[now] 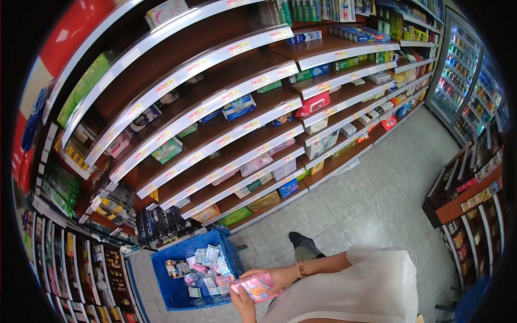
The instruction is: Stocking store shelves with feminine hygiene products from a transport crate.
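Note:
Between my two hands is a pink packet [256, 287] with a cartoon animal printed on it, possibly tissues. My left hand [243, 305] grips its near left end, the thumb on the front. Fingers of my right hand [280, 277], which wears a beaded bracelet at the wrist, wrap the other end. The packet is just beside the rim of a blue plastic crate [167, 296] on the floor. Inside the crate lie several small wrapped packs [208, 258], white, pale blue and pink, and a dark patterned pack [176, 268].
A long shelf unit [238, 139] with price-tag strips runs along the crate's far side, partly stocked. Glass-door drink coolers [456, 76] stand at the far right. Another display rack [464, 202] is on the right, and more shelving [80, 266] at lower left. Grey floor tiles [363, 202] lie between.

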A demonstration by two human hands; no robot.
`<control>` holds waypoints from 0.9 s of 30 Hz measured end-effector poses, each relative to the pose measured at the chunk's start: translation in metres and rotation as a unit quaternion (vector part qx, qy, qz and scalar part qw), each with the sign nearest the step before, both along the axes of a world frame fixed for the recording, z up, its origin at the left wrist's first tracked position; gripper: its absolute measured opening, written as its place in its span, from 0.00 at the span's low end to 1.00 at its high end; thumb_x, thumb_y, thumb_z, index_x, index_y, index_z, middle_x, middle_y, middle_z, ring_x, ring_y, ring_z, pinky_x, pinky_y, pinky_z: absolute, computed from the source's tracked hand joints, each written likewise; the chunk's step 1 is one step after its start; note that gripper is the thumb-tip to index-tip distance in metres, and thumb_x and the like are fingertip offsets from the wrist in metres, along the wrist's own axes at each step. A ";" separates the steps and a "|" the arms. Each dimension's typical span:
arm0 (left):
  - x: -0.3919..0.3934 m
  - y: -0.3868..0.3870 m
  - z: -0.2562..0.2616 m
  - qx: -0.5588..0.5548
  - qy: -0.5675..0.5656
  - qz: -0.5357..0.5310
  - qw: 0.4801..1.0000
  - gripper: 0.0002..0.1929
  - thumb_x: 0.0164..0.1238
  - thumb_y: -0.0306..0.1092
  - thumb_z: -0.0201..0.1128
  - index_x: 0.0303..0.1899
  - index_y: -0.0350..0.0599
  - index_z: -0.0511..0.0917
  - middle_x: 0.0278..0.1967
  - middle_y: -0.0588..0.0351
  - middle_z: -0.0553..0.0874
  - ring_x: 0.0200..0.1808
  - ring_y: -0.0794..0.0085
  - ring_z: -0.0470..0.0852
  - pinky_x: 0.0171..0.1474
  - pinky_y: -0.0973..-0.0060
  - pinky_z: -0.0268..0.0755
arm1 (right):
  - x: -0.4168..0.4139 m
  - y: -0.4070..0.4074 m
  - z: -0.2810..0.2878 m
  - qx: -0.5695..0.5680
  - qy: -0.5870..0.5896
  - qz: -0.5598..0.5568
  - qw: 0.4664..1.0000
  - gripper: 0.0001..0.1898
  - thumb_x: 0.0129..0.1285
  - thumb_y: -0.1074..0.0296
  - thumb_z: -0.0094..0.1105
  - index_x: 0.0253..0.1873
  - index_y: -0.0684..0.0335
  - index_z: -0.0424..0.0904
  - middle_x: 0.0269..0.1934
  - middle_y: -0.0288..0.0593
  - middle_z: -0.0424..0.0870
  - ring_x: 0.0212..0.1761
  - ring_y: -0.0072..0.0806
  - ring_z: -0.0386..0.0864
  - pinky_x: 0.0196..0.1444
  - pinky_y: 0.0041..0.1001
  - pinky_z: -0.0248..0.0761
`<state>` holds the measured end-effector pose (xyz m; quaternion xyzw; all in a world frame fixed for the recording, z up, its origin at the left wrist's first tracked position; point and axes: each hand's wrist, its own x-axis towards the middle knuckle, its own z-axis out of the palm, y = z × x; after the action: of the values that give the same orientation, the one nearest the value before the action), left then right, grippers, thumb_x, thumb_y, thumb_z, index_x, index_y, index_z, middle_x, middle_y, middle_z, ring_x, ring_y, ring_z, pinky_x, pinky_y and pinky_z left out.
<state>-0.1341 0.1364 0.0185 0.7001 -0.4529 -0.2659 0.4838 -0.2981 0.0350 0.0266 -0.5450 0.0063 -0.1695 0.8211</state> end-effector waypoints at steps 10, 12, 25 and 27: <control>-0.026 -0.122 0.024 0.025 0.013 -0.064 0.998 0.16 0.71 0.36 0.44 0.50 0.32 0.70 0.44 0.44 0.77 0.46 0.62 0.75 0.51 0.69 0.66 | -0.038 -0.121 0.027 -0.278 0.046 -0.107 0.954 0.37 0.48 0.81 0.52 0.67 0.54 0.62 0.60 0.49 0.67 0.61 0.42 0.65 0.62 0.33 0.58; -0.035 -0.150 0.030 -0.007 0.042 -0.108 0.993 0.16 0.69 0.34 0.47 0.52 0.34 0.70 0.45 0.47 0.77 0.47 0.64 0.75 0.53 0.72 0.66 | -0.046 -0.148 0.024 -0.298 0.052 -0.116 0.946 0.36 0.48 0.82 0.51 0.67 0.54 0.62 0.60 0.48 0.67 0.61 0.42 0.66 0.62 0.33 0.58; -0.073 -0.258 0.045 -0.081 -0.012 -0.103 0.991 0.13 0.52 0.30 0.63 0.40 0.34 0.78 0.41 0.49 0.81 0.45 0.62 0.77 0.51 0.72 0.66 | -0.083 -0.228 0.005 -0.088 0.032 -0.193 0.977 0.43 0.53 0.71 0.68 0.71 0.59 0.49 0.59 0.48 0.64 0.62 0.31 0.65 0.62 0.28 0.60; -0.080 -0.265 0.045 -0.087 -0.021 -0.088 0.992 0.13 0.51 0.29 0.64 0.39 0.34 0.78 0.40 0.49 0.81 0.44 0.62 0.77 0.50 0.72 0.66 | -0.089 -0.240 0.003 -0.093 0.044 -0.178 0.979 0.44 0.54 0.71 0.68 0.71 0.56 0.48 0.58 0.47 0.64 0.61 0.30 0.66 0.61 0.28 0.62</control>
<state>-0.2137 -0.1287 0.0633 0.6181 -0.5443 -0.2522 0.5080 -0.3873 -0.2050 0.0298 -0.6164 0.1230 -0.2884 0.7223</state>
